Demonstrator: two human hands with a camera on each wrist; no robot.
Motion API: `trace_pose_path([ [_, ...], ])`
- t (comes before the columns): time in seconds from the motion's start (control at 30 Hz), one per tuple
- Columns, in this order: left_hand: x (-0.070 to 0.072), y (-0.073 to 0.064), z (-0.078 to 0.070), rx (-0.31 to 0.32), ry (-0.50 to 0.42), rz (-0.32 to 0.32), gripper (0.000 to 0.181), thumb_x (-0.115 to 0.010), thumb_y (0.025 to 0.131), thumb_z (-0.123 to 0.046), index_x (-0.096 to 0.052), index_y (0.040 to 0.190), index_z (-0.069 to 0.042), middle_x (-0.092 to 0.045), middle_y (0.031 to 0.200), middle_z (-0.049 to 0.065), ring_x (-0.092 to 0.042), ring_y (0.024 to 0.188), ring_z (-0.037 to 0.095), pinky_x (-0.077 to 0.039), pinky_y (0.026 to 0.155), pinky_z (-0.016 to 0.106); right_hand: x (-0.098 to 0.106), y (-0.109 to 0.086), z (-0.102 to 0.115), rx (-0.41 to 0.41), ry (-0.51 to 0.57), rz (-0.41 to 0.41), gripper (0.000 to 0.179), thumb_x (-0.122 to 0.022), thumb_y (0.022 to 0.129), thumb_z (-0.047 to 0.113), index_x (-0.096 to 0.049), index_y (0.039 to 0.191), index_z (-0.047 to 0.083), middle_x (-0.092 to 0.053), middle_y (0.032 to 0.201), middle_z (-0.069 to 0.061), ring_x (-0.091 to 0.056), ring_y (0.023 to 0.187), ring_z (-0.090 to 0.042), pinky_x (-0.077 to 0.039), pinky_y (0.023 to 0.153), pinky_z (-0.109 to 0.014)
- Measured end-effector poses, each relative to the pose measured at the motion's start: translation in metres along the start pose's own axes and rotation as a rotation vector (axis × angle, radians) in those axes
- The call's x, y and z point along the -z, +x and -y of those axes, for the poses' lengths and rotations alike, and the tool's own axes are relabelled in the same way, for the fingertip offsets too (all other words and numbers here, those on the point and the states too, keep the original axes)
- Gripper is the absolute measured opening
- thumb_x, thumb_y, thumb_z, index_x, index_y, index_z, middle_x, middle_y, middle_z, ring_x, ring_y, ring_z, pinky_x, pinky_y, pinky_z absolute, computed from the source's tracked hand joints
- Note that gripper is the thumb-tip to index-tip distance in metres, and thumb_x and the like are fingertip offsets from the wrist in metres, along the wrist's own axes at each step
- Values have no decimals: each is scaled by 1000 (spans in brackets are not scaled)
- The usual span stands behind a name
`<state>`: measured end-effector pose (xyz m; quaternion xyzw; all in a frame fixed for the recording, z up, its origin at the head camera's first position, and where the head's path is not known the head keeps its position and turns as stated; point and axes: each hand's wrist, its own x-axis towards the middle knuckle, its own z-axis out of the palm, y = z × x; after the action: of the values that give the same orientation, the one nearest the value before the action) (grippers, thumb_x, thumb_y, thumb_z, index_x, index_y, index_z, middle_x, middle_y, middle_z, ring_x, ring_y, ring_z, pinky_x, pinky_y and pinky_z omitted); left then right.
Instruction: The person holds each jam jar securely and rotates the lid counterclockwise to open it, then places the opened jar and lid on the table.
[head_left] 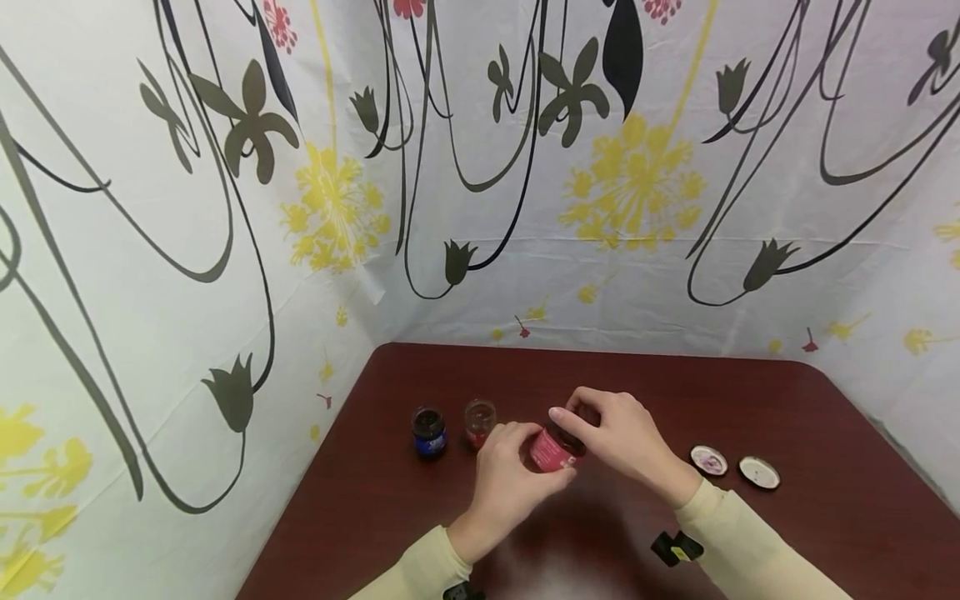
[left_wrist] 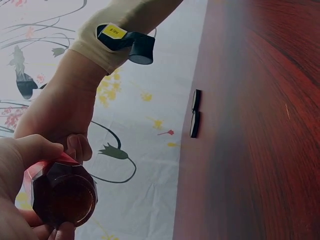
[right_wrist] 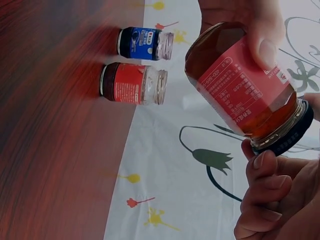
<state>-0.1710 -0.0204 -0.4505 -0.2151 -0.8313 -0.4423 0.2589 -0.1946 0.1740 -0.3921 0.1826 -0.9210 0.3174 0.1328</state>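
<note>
My left hand (head_left: 510, 477) holds a glass jar with a red label (head_left: 552, 452) tilted above the table, thumb and fingers around its body. The right hand (head_left: 622, 433) grips the jar's dark lid (right_wrist: 286, 131) with thumb and fingers at its edge. In the right wrist view the lid sits on the jar's mouth, and amber-brown contents show through the glass. The left wrist view looks at the jar's round base (left_wrist: 70, 200).
Two lidless jars, one blue-labelled (head_left: 430, 435) and one red-labelled (head_left: 480, 419), stand left on the dark red table (head_left: 360, 508). Two lids (head_left: 708, 461) lie to the right, pale insides up. A patterned cloth (head_left: 510, 208) hangs behind the table.
</note>
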Motion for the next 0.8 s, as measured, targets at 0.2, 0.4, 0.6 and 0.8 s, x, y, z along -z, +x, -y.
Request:
trace_pose_path([
  [0.2,-2,-3,2,-10,5,-6,47,-91,68,-48,-70,102,-23,-63,91,-17,-57,84,12,-47,67,23,-2,-1,0,-44,14,40,37,-59,87,72,-65,84,35,-58,59,11,-54,53,-9,-45,51,-31],
  [0.4,-2,-3,3,-42,31,-26,48,-90,67,-50,-69,100,-23,-63,90,-16,-59,84,15,-47,68,24,-1,0,-1,-32,31,51,36,-60,87,72,-65,83,36,-58,59,11,-54,53,-9,-45,50,-31],
  [0.6,-1,-4,6,-62,52,-42,50,-92,65,-50,-69,100,-23,-64,91,-16,-56,84,7,-47,69,25,-2,0,-3,-29,71,80,35,-61,86,71,-65,84,37,-58,60,11,-56,54,-11,-46,51,-31],
  [0.8,-1,-7,7,-33,43,-15,48,-92,66,-46,-69,101,-23,-64,91,-17,-53,83,5,-47,68,25,-4,1,-6,-9,85,90,32,-62,86,70,-66,84,38,-58,61,11,-56,56,-13,-46,52,-29],
])
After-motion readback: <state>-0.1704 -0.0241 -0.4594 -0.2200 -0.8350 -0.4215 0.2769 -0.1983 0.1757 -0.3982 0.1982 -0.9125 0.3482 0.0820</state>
